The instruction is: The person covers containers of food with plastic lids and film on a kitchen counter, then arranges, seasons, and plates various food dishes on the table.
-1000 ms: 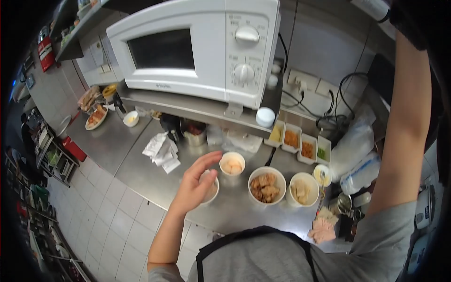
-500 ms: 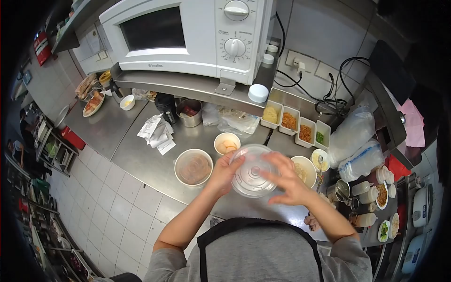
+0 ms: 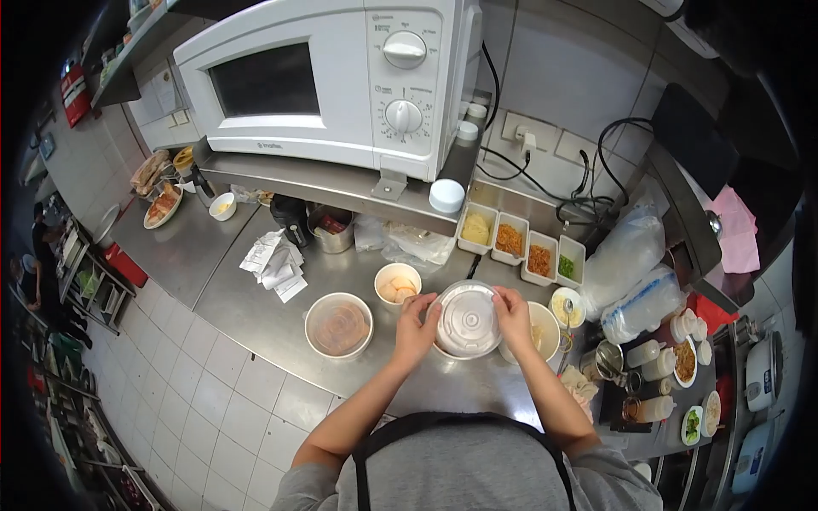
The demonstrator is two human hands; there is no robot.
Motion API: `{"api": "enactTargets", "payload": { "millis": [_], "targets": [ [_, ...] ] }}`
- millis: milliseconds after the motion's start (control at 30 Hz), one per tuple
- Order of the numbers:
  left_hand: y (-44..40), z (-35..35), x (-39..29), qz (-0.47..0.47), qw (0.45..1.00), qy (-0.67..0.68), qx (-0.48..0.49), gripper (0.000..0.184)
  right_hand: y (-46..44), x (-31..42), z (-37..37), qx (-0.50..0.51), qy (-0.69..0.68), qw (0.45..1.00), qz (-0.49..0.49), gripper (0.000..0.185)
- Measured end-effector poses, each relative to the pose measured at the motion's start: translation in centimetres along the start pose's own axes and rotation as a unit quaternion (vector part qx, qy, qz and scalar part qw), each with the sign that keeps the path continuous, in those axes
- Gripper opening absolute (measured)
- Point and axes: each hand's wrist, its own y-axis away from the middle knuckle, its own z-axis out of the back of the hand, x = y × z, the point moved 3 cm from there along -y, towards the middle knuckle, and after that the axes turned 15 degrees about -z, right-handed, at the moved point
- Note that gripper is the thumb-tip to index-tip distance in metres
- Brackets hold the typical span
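A clear plastic lid (image 3: 469,318) lies over a bowl whose pale rim peeks out below it. My left hand (image 3: 416,329) grips the lid's left edge, fingers curled at the side. On the opposite edge, my right hand (image 3: 512,316) holds it with thumb and fingers. Left of my hands stands a lidded bowl (image 3: 338,326) with brownish contents. A small white bowl (image 3: 398,283) with pale orange, round pieces sits just beyond my left hand. Partly behind my right hand is an uncovered white bowl (image 3: 545,330) with pale food.
A white microwave (image 3: 341,94) stands on a steel shelf above the counter. Several topping tubs (image 3: 509,240) line the back. Plastic-wrapped stacks (image 3: 630,281) and sauce bottles (image 3: 658,366) occupy the right. Crumpled receipts (image 3: 274,266) lie left. Two people (image 3: 43,255) are far left.
The lid, earlier held up in my left hand with my right hand spread beside it, is now lower over a bowl. My right hand has closed on its right edge. The camera view has shifted.
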Motion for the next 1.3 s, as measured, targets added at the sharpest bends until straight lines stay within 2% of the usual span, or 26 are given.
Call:
{"api": "enactTargets", "payload": {
  "millis": [33, 67, 100, 133, 200, 233, 300, 333, 367, 500, 600, 867, 1067, 1167, 1267, 1300],
  "targets": [
    [-0.6, 0.3, -1.6, -0.040, 0.999, -0.008, -0.008, 0.027, 0.3, 2.1, 0.3, 0.008, -0.004, 0.999, 0.034, 0.021],
    [-1.1, 0.4, -3.2, -0.078, 0.997, -0.016, -0.013, 0.026, 1.1, 4.8, 0.2, 0.057, 0.019, 0.992, 0.107, 0.022],
    [-1.7, 0.3, -4.2, -0.085, 0.996, 0.022, 0.004, 0.023, 2.3, 7.8, 0.2, 0.105, 0.042, 0.978, 0.175, 0.023],
    [-2.3, 0.6, -5.0, -0.041, 0.994, 0.080, 0.060, 0.023, 3.4, 9.9, -0.1, 0.152, 0.065, 0.957, 0.240, 0.023],
    [-3.2, 1.3, -6.4, 0.049, 0.965, 0.194, 0.170, 0.022, 4.0, 11.6, -0.1, 0.083, -0.047, 0.984, 0.152, 0.029],
    [-3.4, 1.7, -7.0, 0.046, 0.970, 0.199, 0.129, 0.020, 3.9, 12.0, 0.2, 0.048, -0.102, 0.987, 0.111, 0.032],
    [-3.5, 2.5, -7.7, 0.041, 0.977, 0.205, 0.042, 0.017, 3.9, 12.0, 0.9, 0.033, -0.081, 0.989, 0.119, 0.032],
    [-3.4, 2.5, -7.8, 0.023, 0.981, 0.190, 0.037, 0.017, 3.9, 12.1, 1.2, 0.026, -0.070, 0.990, 0.122, 0.032],
    [-3.2, 2.4, -8.0, 0.007, 0.984, 0.175, 0.031, 0.017, 4.3, 12.9, 1.2, 0.014, -0.035, 0.980, 0.196, 0.034],
    [-3.2, 2.5, -9.4, -0.042, 0.990, 0.132, 0.017, 0.015, 4.9, 14.2, 1.0, 0.038, 0.045, 0.973, 0.224, 0.038],
    [-2.9, 2.7, -9.5, -0.039, 0.994, 0.103, 0.014, 0.015, 5.3, 14.1, 0.7, 0.022, 0.059, 0.967, 0.247, 0.043],
    [-2.1, 2.0, -9.3, 0.025, 0.985, 0.169, -0.016, 0.017, 6.4, 13.5, 0.2, -0.042, 0.100, 0.940, 0.324, 0.055],
    [-1.8, 2.0, -9.8, 0.035, 0.983, 0.181, -0.028, 0.017, 6.6, 13.1, 0.1, -0.045, 0.110, 0.934, 0.336, 0.058],
    [-1.7, 2.1, -9.7, 0.035, 0.984, 0.173, -0.026, 0.016, 6.7, 13.1, 0.1, -0.032, 0.093, 0.933, 0.345, 0.053],
    [-1.6, 2.2, -9.2, 0.019, 0.989, 0.147, -0.018, 0.016, 6.9, 13.7, 0.4, 0.003, 0.023, 0.972, 0.234, 0.043],
    [-1.5, 2.2, -9.1, 0.011, 0.990, 0.136, -0.015, 0.016, 6.8, 13.6, 0.4, 0.007, 0.019, 0.967, 0.256, 0.040]
  ]
}}
